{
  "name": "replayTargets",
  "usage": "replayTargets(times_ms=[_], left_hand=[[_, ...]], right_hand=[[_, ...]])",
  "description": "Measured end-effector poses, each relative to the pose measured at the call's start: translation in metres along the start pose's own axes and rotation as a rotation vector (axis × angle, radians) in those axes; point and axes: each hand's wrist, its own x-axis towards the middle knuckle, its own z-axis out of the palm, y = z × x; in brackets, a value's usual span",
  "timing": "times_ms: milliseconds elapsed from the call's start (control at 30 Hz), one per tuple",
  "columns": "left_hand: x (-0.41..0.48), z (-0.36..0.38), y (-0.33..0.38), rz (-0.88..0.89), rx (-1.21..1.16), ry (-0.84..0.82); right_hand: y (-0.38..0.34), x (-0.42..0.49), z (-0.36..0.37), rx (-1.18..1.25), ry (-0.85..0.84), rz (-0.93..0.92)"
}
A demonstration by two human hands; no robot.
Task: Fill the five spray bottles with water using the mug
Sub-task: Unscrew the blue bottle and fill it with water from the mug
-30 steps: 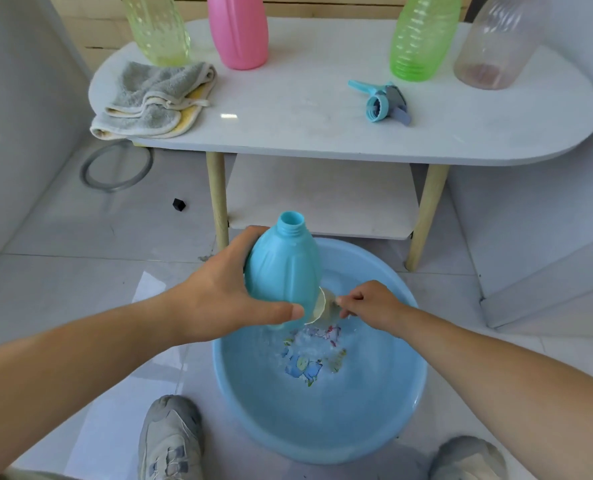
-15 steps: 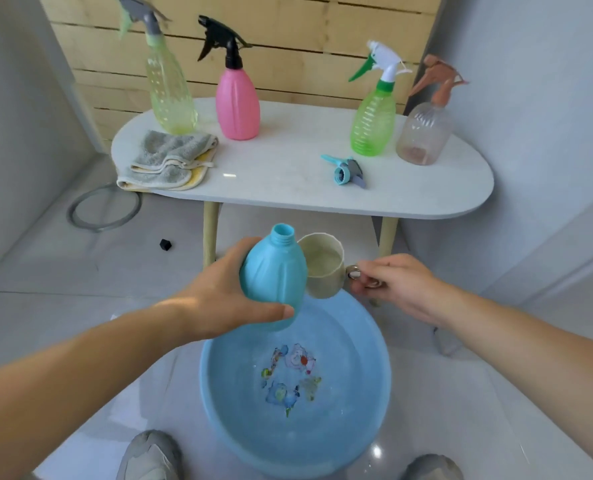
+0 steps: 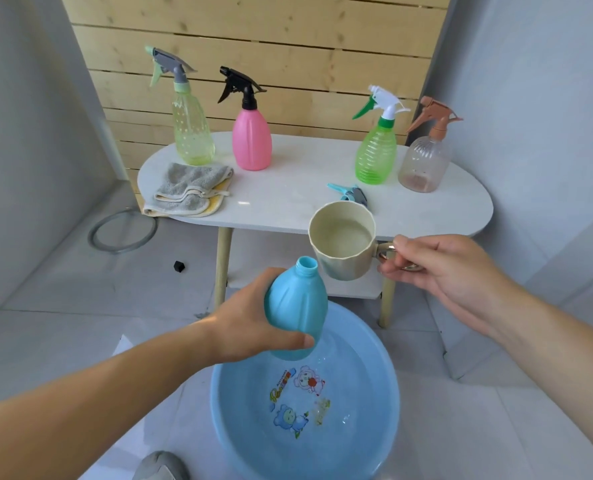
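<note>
As it leans, open-necked blue bottle, cream mug holding water

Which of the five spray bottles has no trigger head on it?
The blue bottle gripped by the left hand: its neck is bare, while the four on the table all carry trigger heads.

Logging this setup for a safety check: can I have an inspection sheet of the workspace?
Surface: white table.
Job's things: uncapped blue bottle over basin; mug holds water; yellow bottle, pink bottle, green bottle, clear bottle stand capped on table; spray head lies there.
Clutter: folded cloths on table; ring, black object on floor.
Grippers: left hand grips blue bottle; right hand holds mug handle.
Cables: nothing seen.
Surroundings: wood-slat wall, tiled floor.
</note>
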Motion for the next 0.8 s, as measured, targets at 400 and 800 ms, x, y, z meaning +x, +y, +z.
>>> replayTargets(times_ms=[400,800], left_hand=[[0.0059,0.0049,0.0004,0.014,-0.022,-0.02],[0.0099,0.0038,-0.0025,0.034,-0.055,-0.017]], right_hand=[[-0.0083,0.0002,0.0006,-0.193,0.044,-0.17],[-0.0043,0.0057,0.0029,-0.326,0.058,-0.212]])
